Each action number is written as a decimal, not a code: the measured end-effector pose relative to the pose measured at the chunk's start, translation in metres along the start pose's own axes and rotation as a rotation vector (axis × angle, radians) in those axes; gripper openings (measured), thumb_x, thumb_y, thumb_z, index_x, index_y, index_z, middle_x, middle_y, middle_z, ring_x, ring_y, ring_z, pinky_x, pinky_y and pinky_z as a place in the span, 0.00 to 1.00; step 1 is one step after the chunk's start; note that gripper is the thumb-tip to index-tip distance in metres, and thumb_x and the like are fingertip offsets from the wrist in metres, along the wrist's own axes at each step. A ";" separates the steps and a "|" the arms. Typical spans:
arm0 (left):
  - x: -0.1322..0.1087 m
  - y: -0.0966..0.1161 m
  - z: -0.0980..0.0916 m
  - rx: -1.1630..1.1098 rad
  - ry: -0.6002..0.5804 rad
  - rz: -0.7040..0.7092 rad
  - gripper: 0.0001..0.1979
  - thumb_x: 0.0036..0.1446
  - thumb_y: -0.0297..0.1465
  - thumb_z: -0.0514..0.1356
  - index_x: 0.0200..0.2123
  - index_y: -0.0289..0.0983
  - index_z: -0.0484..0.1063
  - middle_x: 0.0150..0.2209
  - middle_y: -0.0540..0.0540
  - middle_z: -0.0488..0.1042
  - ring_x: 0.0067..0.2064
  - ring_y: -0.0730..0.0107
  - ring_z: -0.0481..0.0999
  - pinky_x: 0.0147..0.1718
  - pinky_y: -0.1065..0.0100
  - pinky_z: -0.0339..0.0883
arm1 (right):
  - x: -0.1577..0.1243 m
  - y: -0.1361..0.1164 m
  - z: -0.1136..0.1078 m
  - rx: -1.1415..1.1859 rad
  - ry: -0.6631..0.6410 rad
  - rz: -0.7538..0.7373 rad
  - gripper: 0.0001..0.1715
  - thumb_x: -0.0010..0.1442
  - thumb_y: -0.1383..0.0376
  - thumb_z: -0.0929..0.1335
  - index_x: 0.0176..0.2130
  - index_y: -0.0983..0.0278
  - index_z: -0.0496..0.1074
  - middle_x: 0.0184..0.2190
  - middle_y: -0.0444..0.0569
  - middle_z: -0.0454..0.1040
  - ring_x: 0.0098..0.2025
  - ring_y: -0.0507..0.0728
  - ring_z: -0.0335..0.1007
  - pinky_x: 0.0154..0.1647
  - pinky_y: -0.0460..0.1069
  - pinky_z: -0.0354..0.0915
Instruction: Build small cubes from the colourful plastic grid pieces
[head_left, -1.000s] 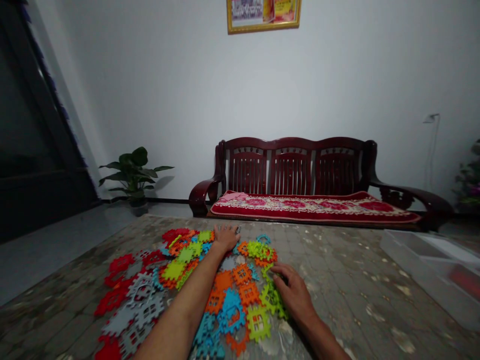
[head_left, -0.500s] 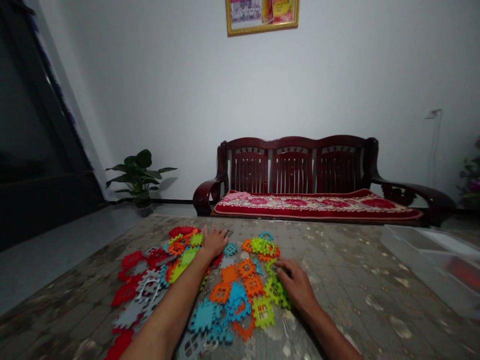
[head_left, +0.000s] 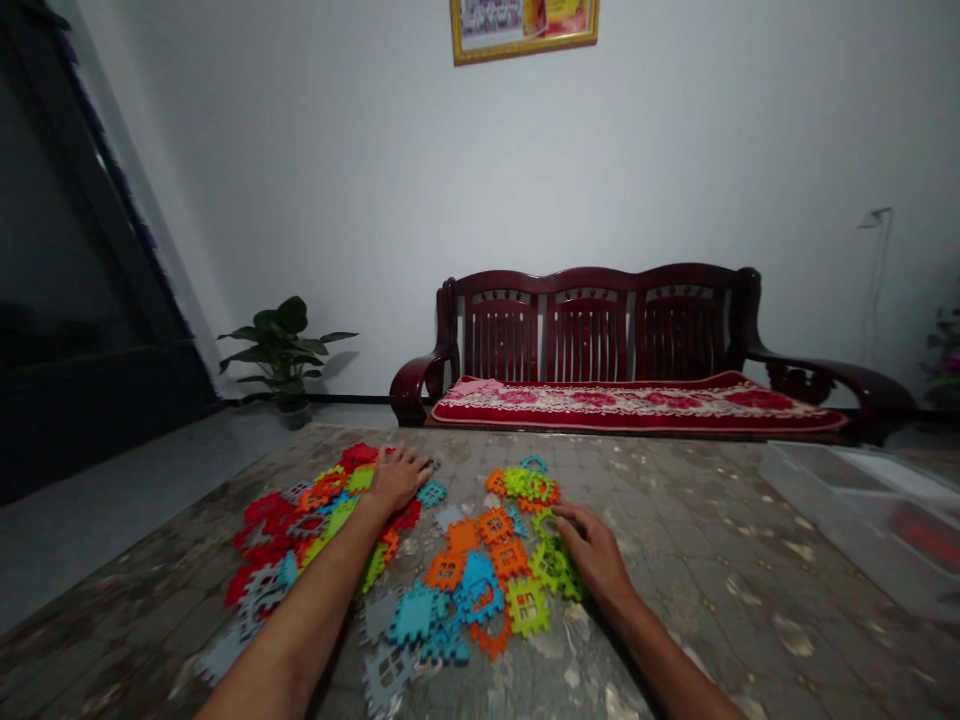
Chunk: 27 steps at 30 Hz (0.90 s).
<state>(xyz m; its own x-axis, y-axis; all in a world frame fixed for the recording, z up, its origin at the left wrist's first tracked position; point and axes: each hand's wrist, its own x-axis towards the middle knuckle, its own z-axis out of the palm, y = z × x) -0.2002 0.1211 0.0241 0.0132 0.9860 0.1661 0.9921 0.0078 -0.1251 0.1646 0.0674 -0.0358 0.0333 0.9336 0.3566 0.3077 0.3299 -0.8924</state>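
Note:
My left hand lies palm down with fingers spread, over the far edge of the left pile of plastic building pieces. Red pieces, a light green piece and an orange piece lie around its wrist and forearm, which hide part of the pile. Resting against the right pile is my right hand, its fingers loosely bent and apart beside green gear-edged pieces. Between both arms are orange square pieces, a blue piece, a teal piece and a grey window piece.
A clear plastic box with something red inside stands at the right of the patterned tabletop. Beyond the table are a dark wooden bench with a red floral cover and a potted plant.
My left hand has moved left, and the pieces under its arm have shifted left with it, widening the gap to the right pile. My right hand has hardly moved.

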 end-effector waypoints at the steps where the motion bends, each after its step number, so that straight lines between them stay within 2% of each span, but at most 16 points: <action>1: 0.001 0.006 -0.003 -0.011 0.006 0.001 0.22 0.70 0.40 0.50 0.60 0.49 0.76 0.68 0.41 0.71 0.73 0.45 0.61 0.70 0.34 0.42 | 0.000 -0.001 -0.001 0.016 0.010 0.002 0.26 0.56 0.46 0.67 0.39 0.60 0.84 0.47 0.57 0.84 0.53 0.67 0.78 0.61 0.62 0.69; 4: 0.006 0.043 -0.013 -0.060 0.023 0.042 0.24 0.71 0.37 0.48 0.62 0.47 0.74 0.71 0.40 0.67 0.74 0.46 0.57 0.71 0.36 0.41 | 0.000 -0.003 -0.003 0.056 0.046 0.007 0.28 0.58 0.44 0.66 0.41 0.61 0.84 0.48 0.58 0.83 0.53 0.67 0.78 0.61 0.61 0.69; 8: 0.015 0.123 -0.024 -0.153 -0.008 0.183 0.26 0.73 0.42 0.45 0.69 0.48 0.67 0.74 0.44 0.62 0.75 0.52 0.55 0.72 0.40 0.46 | 0.002 0.001 -0.005 0.082 0.138 0.060 0.32 0.58 0.44 0.64 0.44 0.63 0.84 0.49 0.59 0.83 0.54 0.66 0.77 0.61 0.60 0.69; 11: 0.021 0.178 -0.028 -0.204 -0.050 0.280 0.30 0.72 0.49 0.44 0.72 0.49 0.61 0.75 0.44 0.58 0.76 0.51 0.53 0.72 0.39 0.46 | 0.003 0.005 -0.006 0.079 0.181 0.099 0.32 0.58 0.44 0.64 0.43 0.63 0.84 0.48 0.59 0.84 0.53 0.66 0.78 0.60 0.59 0.69; 14: 0.025 0.210 -0.027 -0.223 -0.104 0.337 0.32 0.69 0.53 0.48 0.70 0.48 0.64 0.74 0.40 0.61 0.75 0.46 0.56 0.70 0.35 0.48 | 0.004 0.008 -0.005 0.085 0.184 0.091 0.31 0.58 0.44 0.64 0.42 0.62 0.84 0.46 0.57 0.84 0.52 0.65 0.78 0.59 0.58 0.70; 16: 0.025 0.217 -0.025 -0.221 -0.132 0.346 0.31 0.67 0.53 0.51 0.66 0.46 0.70 0.71 0.38 0.67 0.72 0.43 0.60 0.69 0.33 0.50 | 0.004 0.010 -0.005 0.087 0.194 0.085 0.29 0.57 0.45 0.64 0.40 0.62 0.84 0.46 0.57 0.84 0.51 0.65 0.78 0.59 0.58 0.71; 19: 0.023 0.210 -0.021 -0.209 -0.148 0.334 0.27 0.67 0.49 0.51 0.62 0.47 0.74 0.66 0.39 0.72 0.67 0.44 0.68 0.68 0.33 0.51 | 0.003 0.011 -0.003 0.076 0.195 0.082 0.25 0.55 0.48 0.66 0.38 0.61 0.84 0.44 0.56 0.84 0.50 0.65 0.78 0.59 0.59 0.71; 23: 0.016 0.179 -0.021 -0.181 -0.145 0.294 0.26 0.68 0.48 0.50 0.63 0.48 0.73 0.66 0.41 0.72 0.65 0.44 0.72 0.67 0.33 0.53 | 0.004 0.012 -0.001 0.066 0.184 0.071 0.21 0.53 0.52 0.66 0.36 0.60 0.83 0.44 0.55 0.84 0.50 0.65 0.79 0.60 0.59 0.70; 27: 0.004 0.140 -0.021 -0.142 -0.132 0.273 0.27 0.68 0.46 0.51 0.65 0.47 0.72 0.67 0.40 0.71 0.66 0.45 0.71 0.68 0.32 0.49 | 0.004 0.013 0.000 0.074 0.183 0.076 0.21 0.51 0.54 0.66 0.36 0.60 0.83 0.43 0.55 0.84 0.50 0.65 0.79 0.60 0.60 0.69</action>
<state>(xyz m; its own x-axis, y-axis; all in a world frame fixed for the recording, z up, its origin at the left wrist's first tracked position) -0.0587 0.1228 0.0274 0.2734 0.9618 0.0161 0.9619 -0.2733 -0.0088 0.1691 0.0756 -0.0452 0.2284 0.9174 0.3258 0.2273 0.2751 -0.9342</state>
